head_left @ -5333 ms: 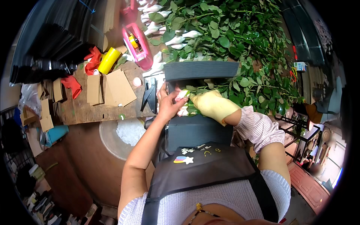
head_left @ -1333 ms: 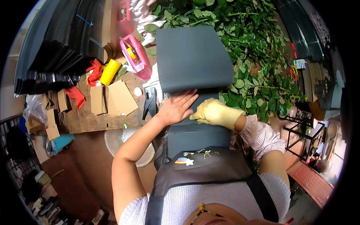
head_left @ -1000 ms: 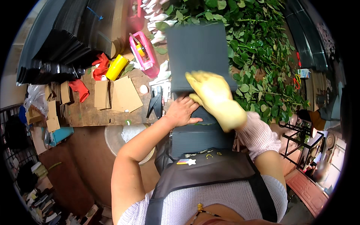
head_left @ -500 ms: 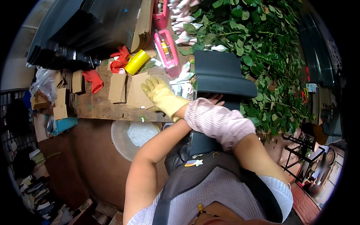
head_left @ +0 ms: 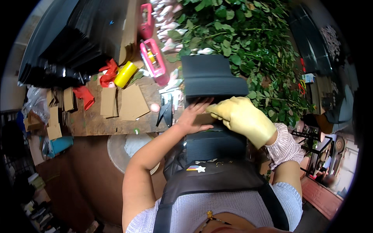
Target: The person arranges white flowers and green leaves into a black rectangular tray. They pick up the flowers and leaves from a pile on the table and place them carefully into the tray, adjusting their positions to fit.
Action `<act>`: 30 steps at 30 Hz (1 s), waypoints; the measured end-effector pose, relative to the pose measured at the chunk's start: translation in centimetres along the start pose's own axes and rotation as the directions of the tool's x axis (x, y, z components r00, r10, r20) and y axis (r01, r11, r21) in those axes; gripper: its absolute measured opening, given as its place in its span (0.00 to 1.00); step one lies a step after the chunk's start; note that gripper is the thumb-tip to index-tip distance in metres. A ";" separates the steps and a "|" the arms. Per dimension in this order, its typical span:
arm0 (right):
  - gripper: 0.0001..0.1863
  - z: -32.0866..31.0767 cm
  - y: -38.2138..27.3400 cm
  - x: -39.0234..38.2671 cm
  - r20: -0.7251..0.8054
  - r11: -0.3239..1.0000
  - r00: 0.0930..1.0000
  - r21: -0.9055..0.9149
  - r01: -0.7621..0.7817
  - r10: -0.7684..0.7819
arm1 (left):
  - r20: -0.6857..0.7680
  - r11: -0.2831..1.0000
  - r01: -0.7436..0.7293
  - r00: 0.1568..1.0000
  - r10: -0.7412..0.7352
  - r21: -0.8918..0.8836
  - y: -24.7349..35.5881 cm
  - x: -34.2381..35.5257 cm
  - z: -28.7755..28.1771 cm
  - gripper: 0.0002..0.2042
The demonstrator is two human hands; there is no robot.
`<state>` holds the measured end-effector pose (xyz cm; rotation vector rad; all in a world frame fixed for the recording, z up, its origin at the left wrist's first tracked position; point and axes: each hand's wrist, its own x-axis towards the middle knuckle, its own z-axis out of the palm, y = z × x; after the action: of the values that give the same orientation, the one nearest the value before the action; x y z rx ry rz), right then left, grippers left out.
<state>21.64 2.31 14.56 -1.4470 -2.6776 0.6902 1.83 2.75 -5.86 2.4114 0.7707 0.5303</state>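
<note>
My left hand [head_left: 195, 116] is open, its fingers stretched over the dark corrugated wrap [head_left: 215, 145] in front of me. My right hand [head_left: 243, 120], in a yellow rubber glove, is closed on a brown cardboard piece [head_left: 204, 119], pressed close beside my left fingers. The wrap's raised upper flap [head_left: 213, 77] curves above both hands; whatever lies under the cardboard is hidden. A black stapler [head_left: 166, 110] rests just left of my left hand, near more flat cardboard cards [head_left: 132, 101].
Leafy stems [head_left: 256, 42] cover the table's right side, with white-netted flower heads [head_left: 169, 26]. Pink tape dispensers [head_left: 153, 62], a yellow roll [head_left: 125, 74], red gloves [head_left: 83, 97] and stacked black sheets [head_left: 64, 48] occupy the left. A round tub [head_left: 120, 151] sits below the wooden edge [head_left: 89, 128].
The pink blooms held earlier are out of sight under the wrap. My right hand reached left to the cardboard cards and has come back to the wrap with a piece, beside my left hand.
</note>
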 end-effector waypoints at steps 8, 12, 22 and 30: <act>0.16 10.9 6.9 -0.2 0.465 0.379 0.818 0.729 -0.570 0.338 | 0.124 0.995 -0.008 0.992 -0.005 0.104 1.2 1.3 -1.6 0.35; 0.21 10.6 6.5 1.6 0.565 0.436 0.734 0.590 -0.679 0.377 | 0.183 1.000 -0.012 0.983 0.010 0.009 -1.0 -0.6 -1.3 0.29; 0.27 10.8 5.2 1.3 0.386 0.806 0.829 0.278 -0.522 0.404 | -0.003 0.959 -0.230 0.972 0.234 0.163 1.5 -1.0 -4.7 0.11; 0.30 5.1 2.3 -5.4 -0.081 0.927 0.980 0.318 0.200 -0.184 | 0.203 0.990 -0.096 0.976 0.073 0.105 1.9 -1.0 -5.1 0.24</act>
<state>25.45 -2.81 10.12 -1.0891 -2.4718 1.0040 -0.71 2.73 -0.99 2.5642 0.6294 0.2775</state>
